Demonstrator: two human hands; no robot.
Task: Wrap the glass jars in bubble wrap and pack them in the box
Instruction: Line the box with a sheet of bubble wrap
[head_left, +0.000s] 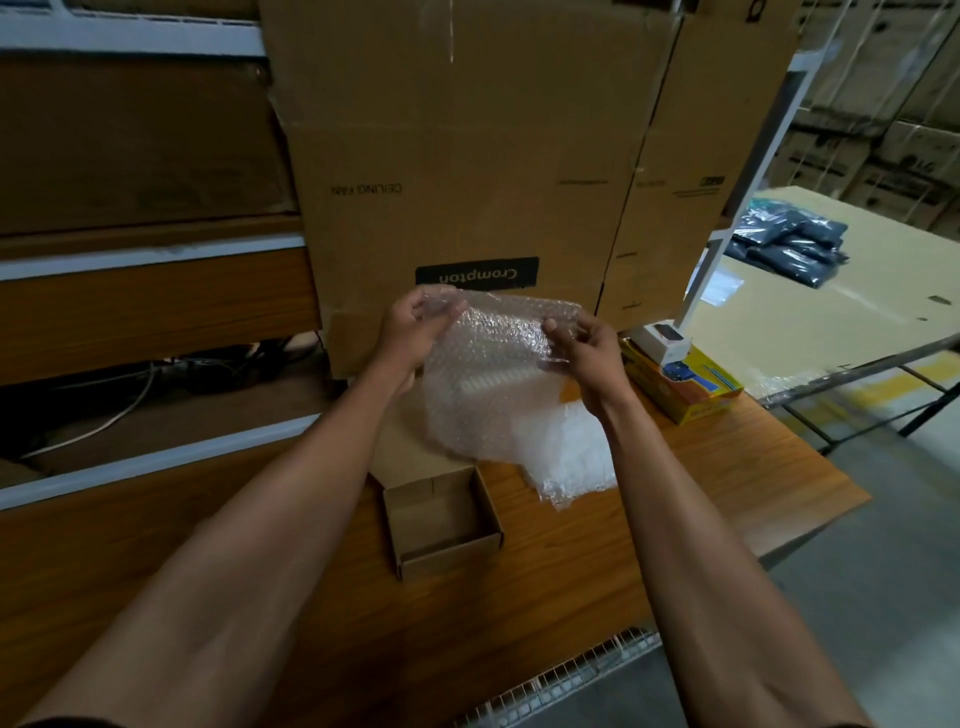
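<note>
A sheet of clear bubble wrap (488, 379) hangs in the air above the wooden table. My left hand (410, 327) pinches its upper left corner and my right hand (587, 348) pinches its upper right edge. Below the sheet, more bubble wrap (566, 457) lies piled on the table. A small open cardboard box (441, 525) stands on the table under my arms, its lid flap raised behind it and its inside bare. I see no glass jar; something pale shows faintly through the held sheet, too blurred to name.
A tall brown carton (467, 156) stands upright right behind my hands. A yellow box (685, 389) with a small white box on it sits at the right. Beyond lies a pale table (831, 312) with dark plastic-wrapped packs. The table's front edge has a wire grid (561, 680).
</note>
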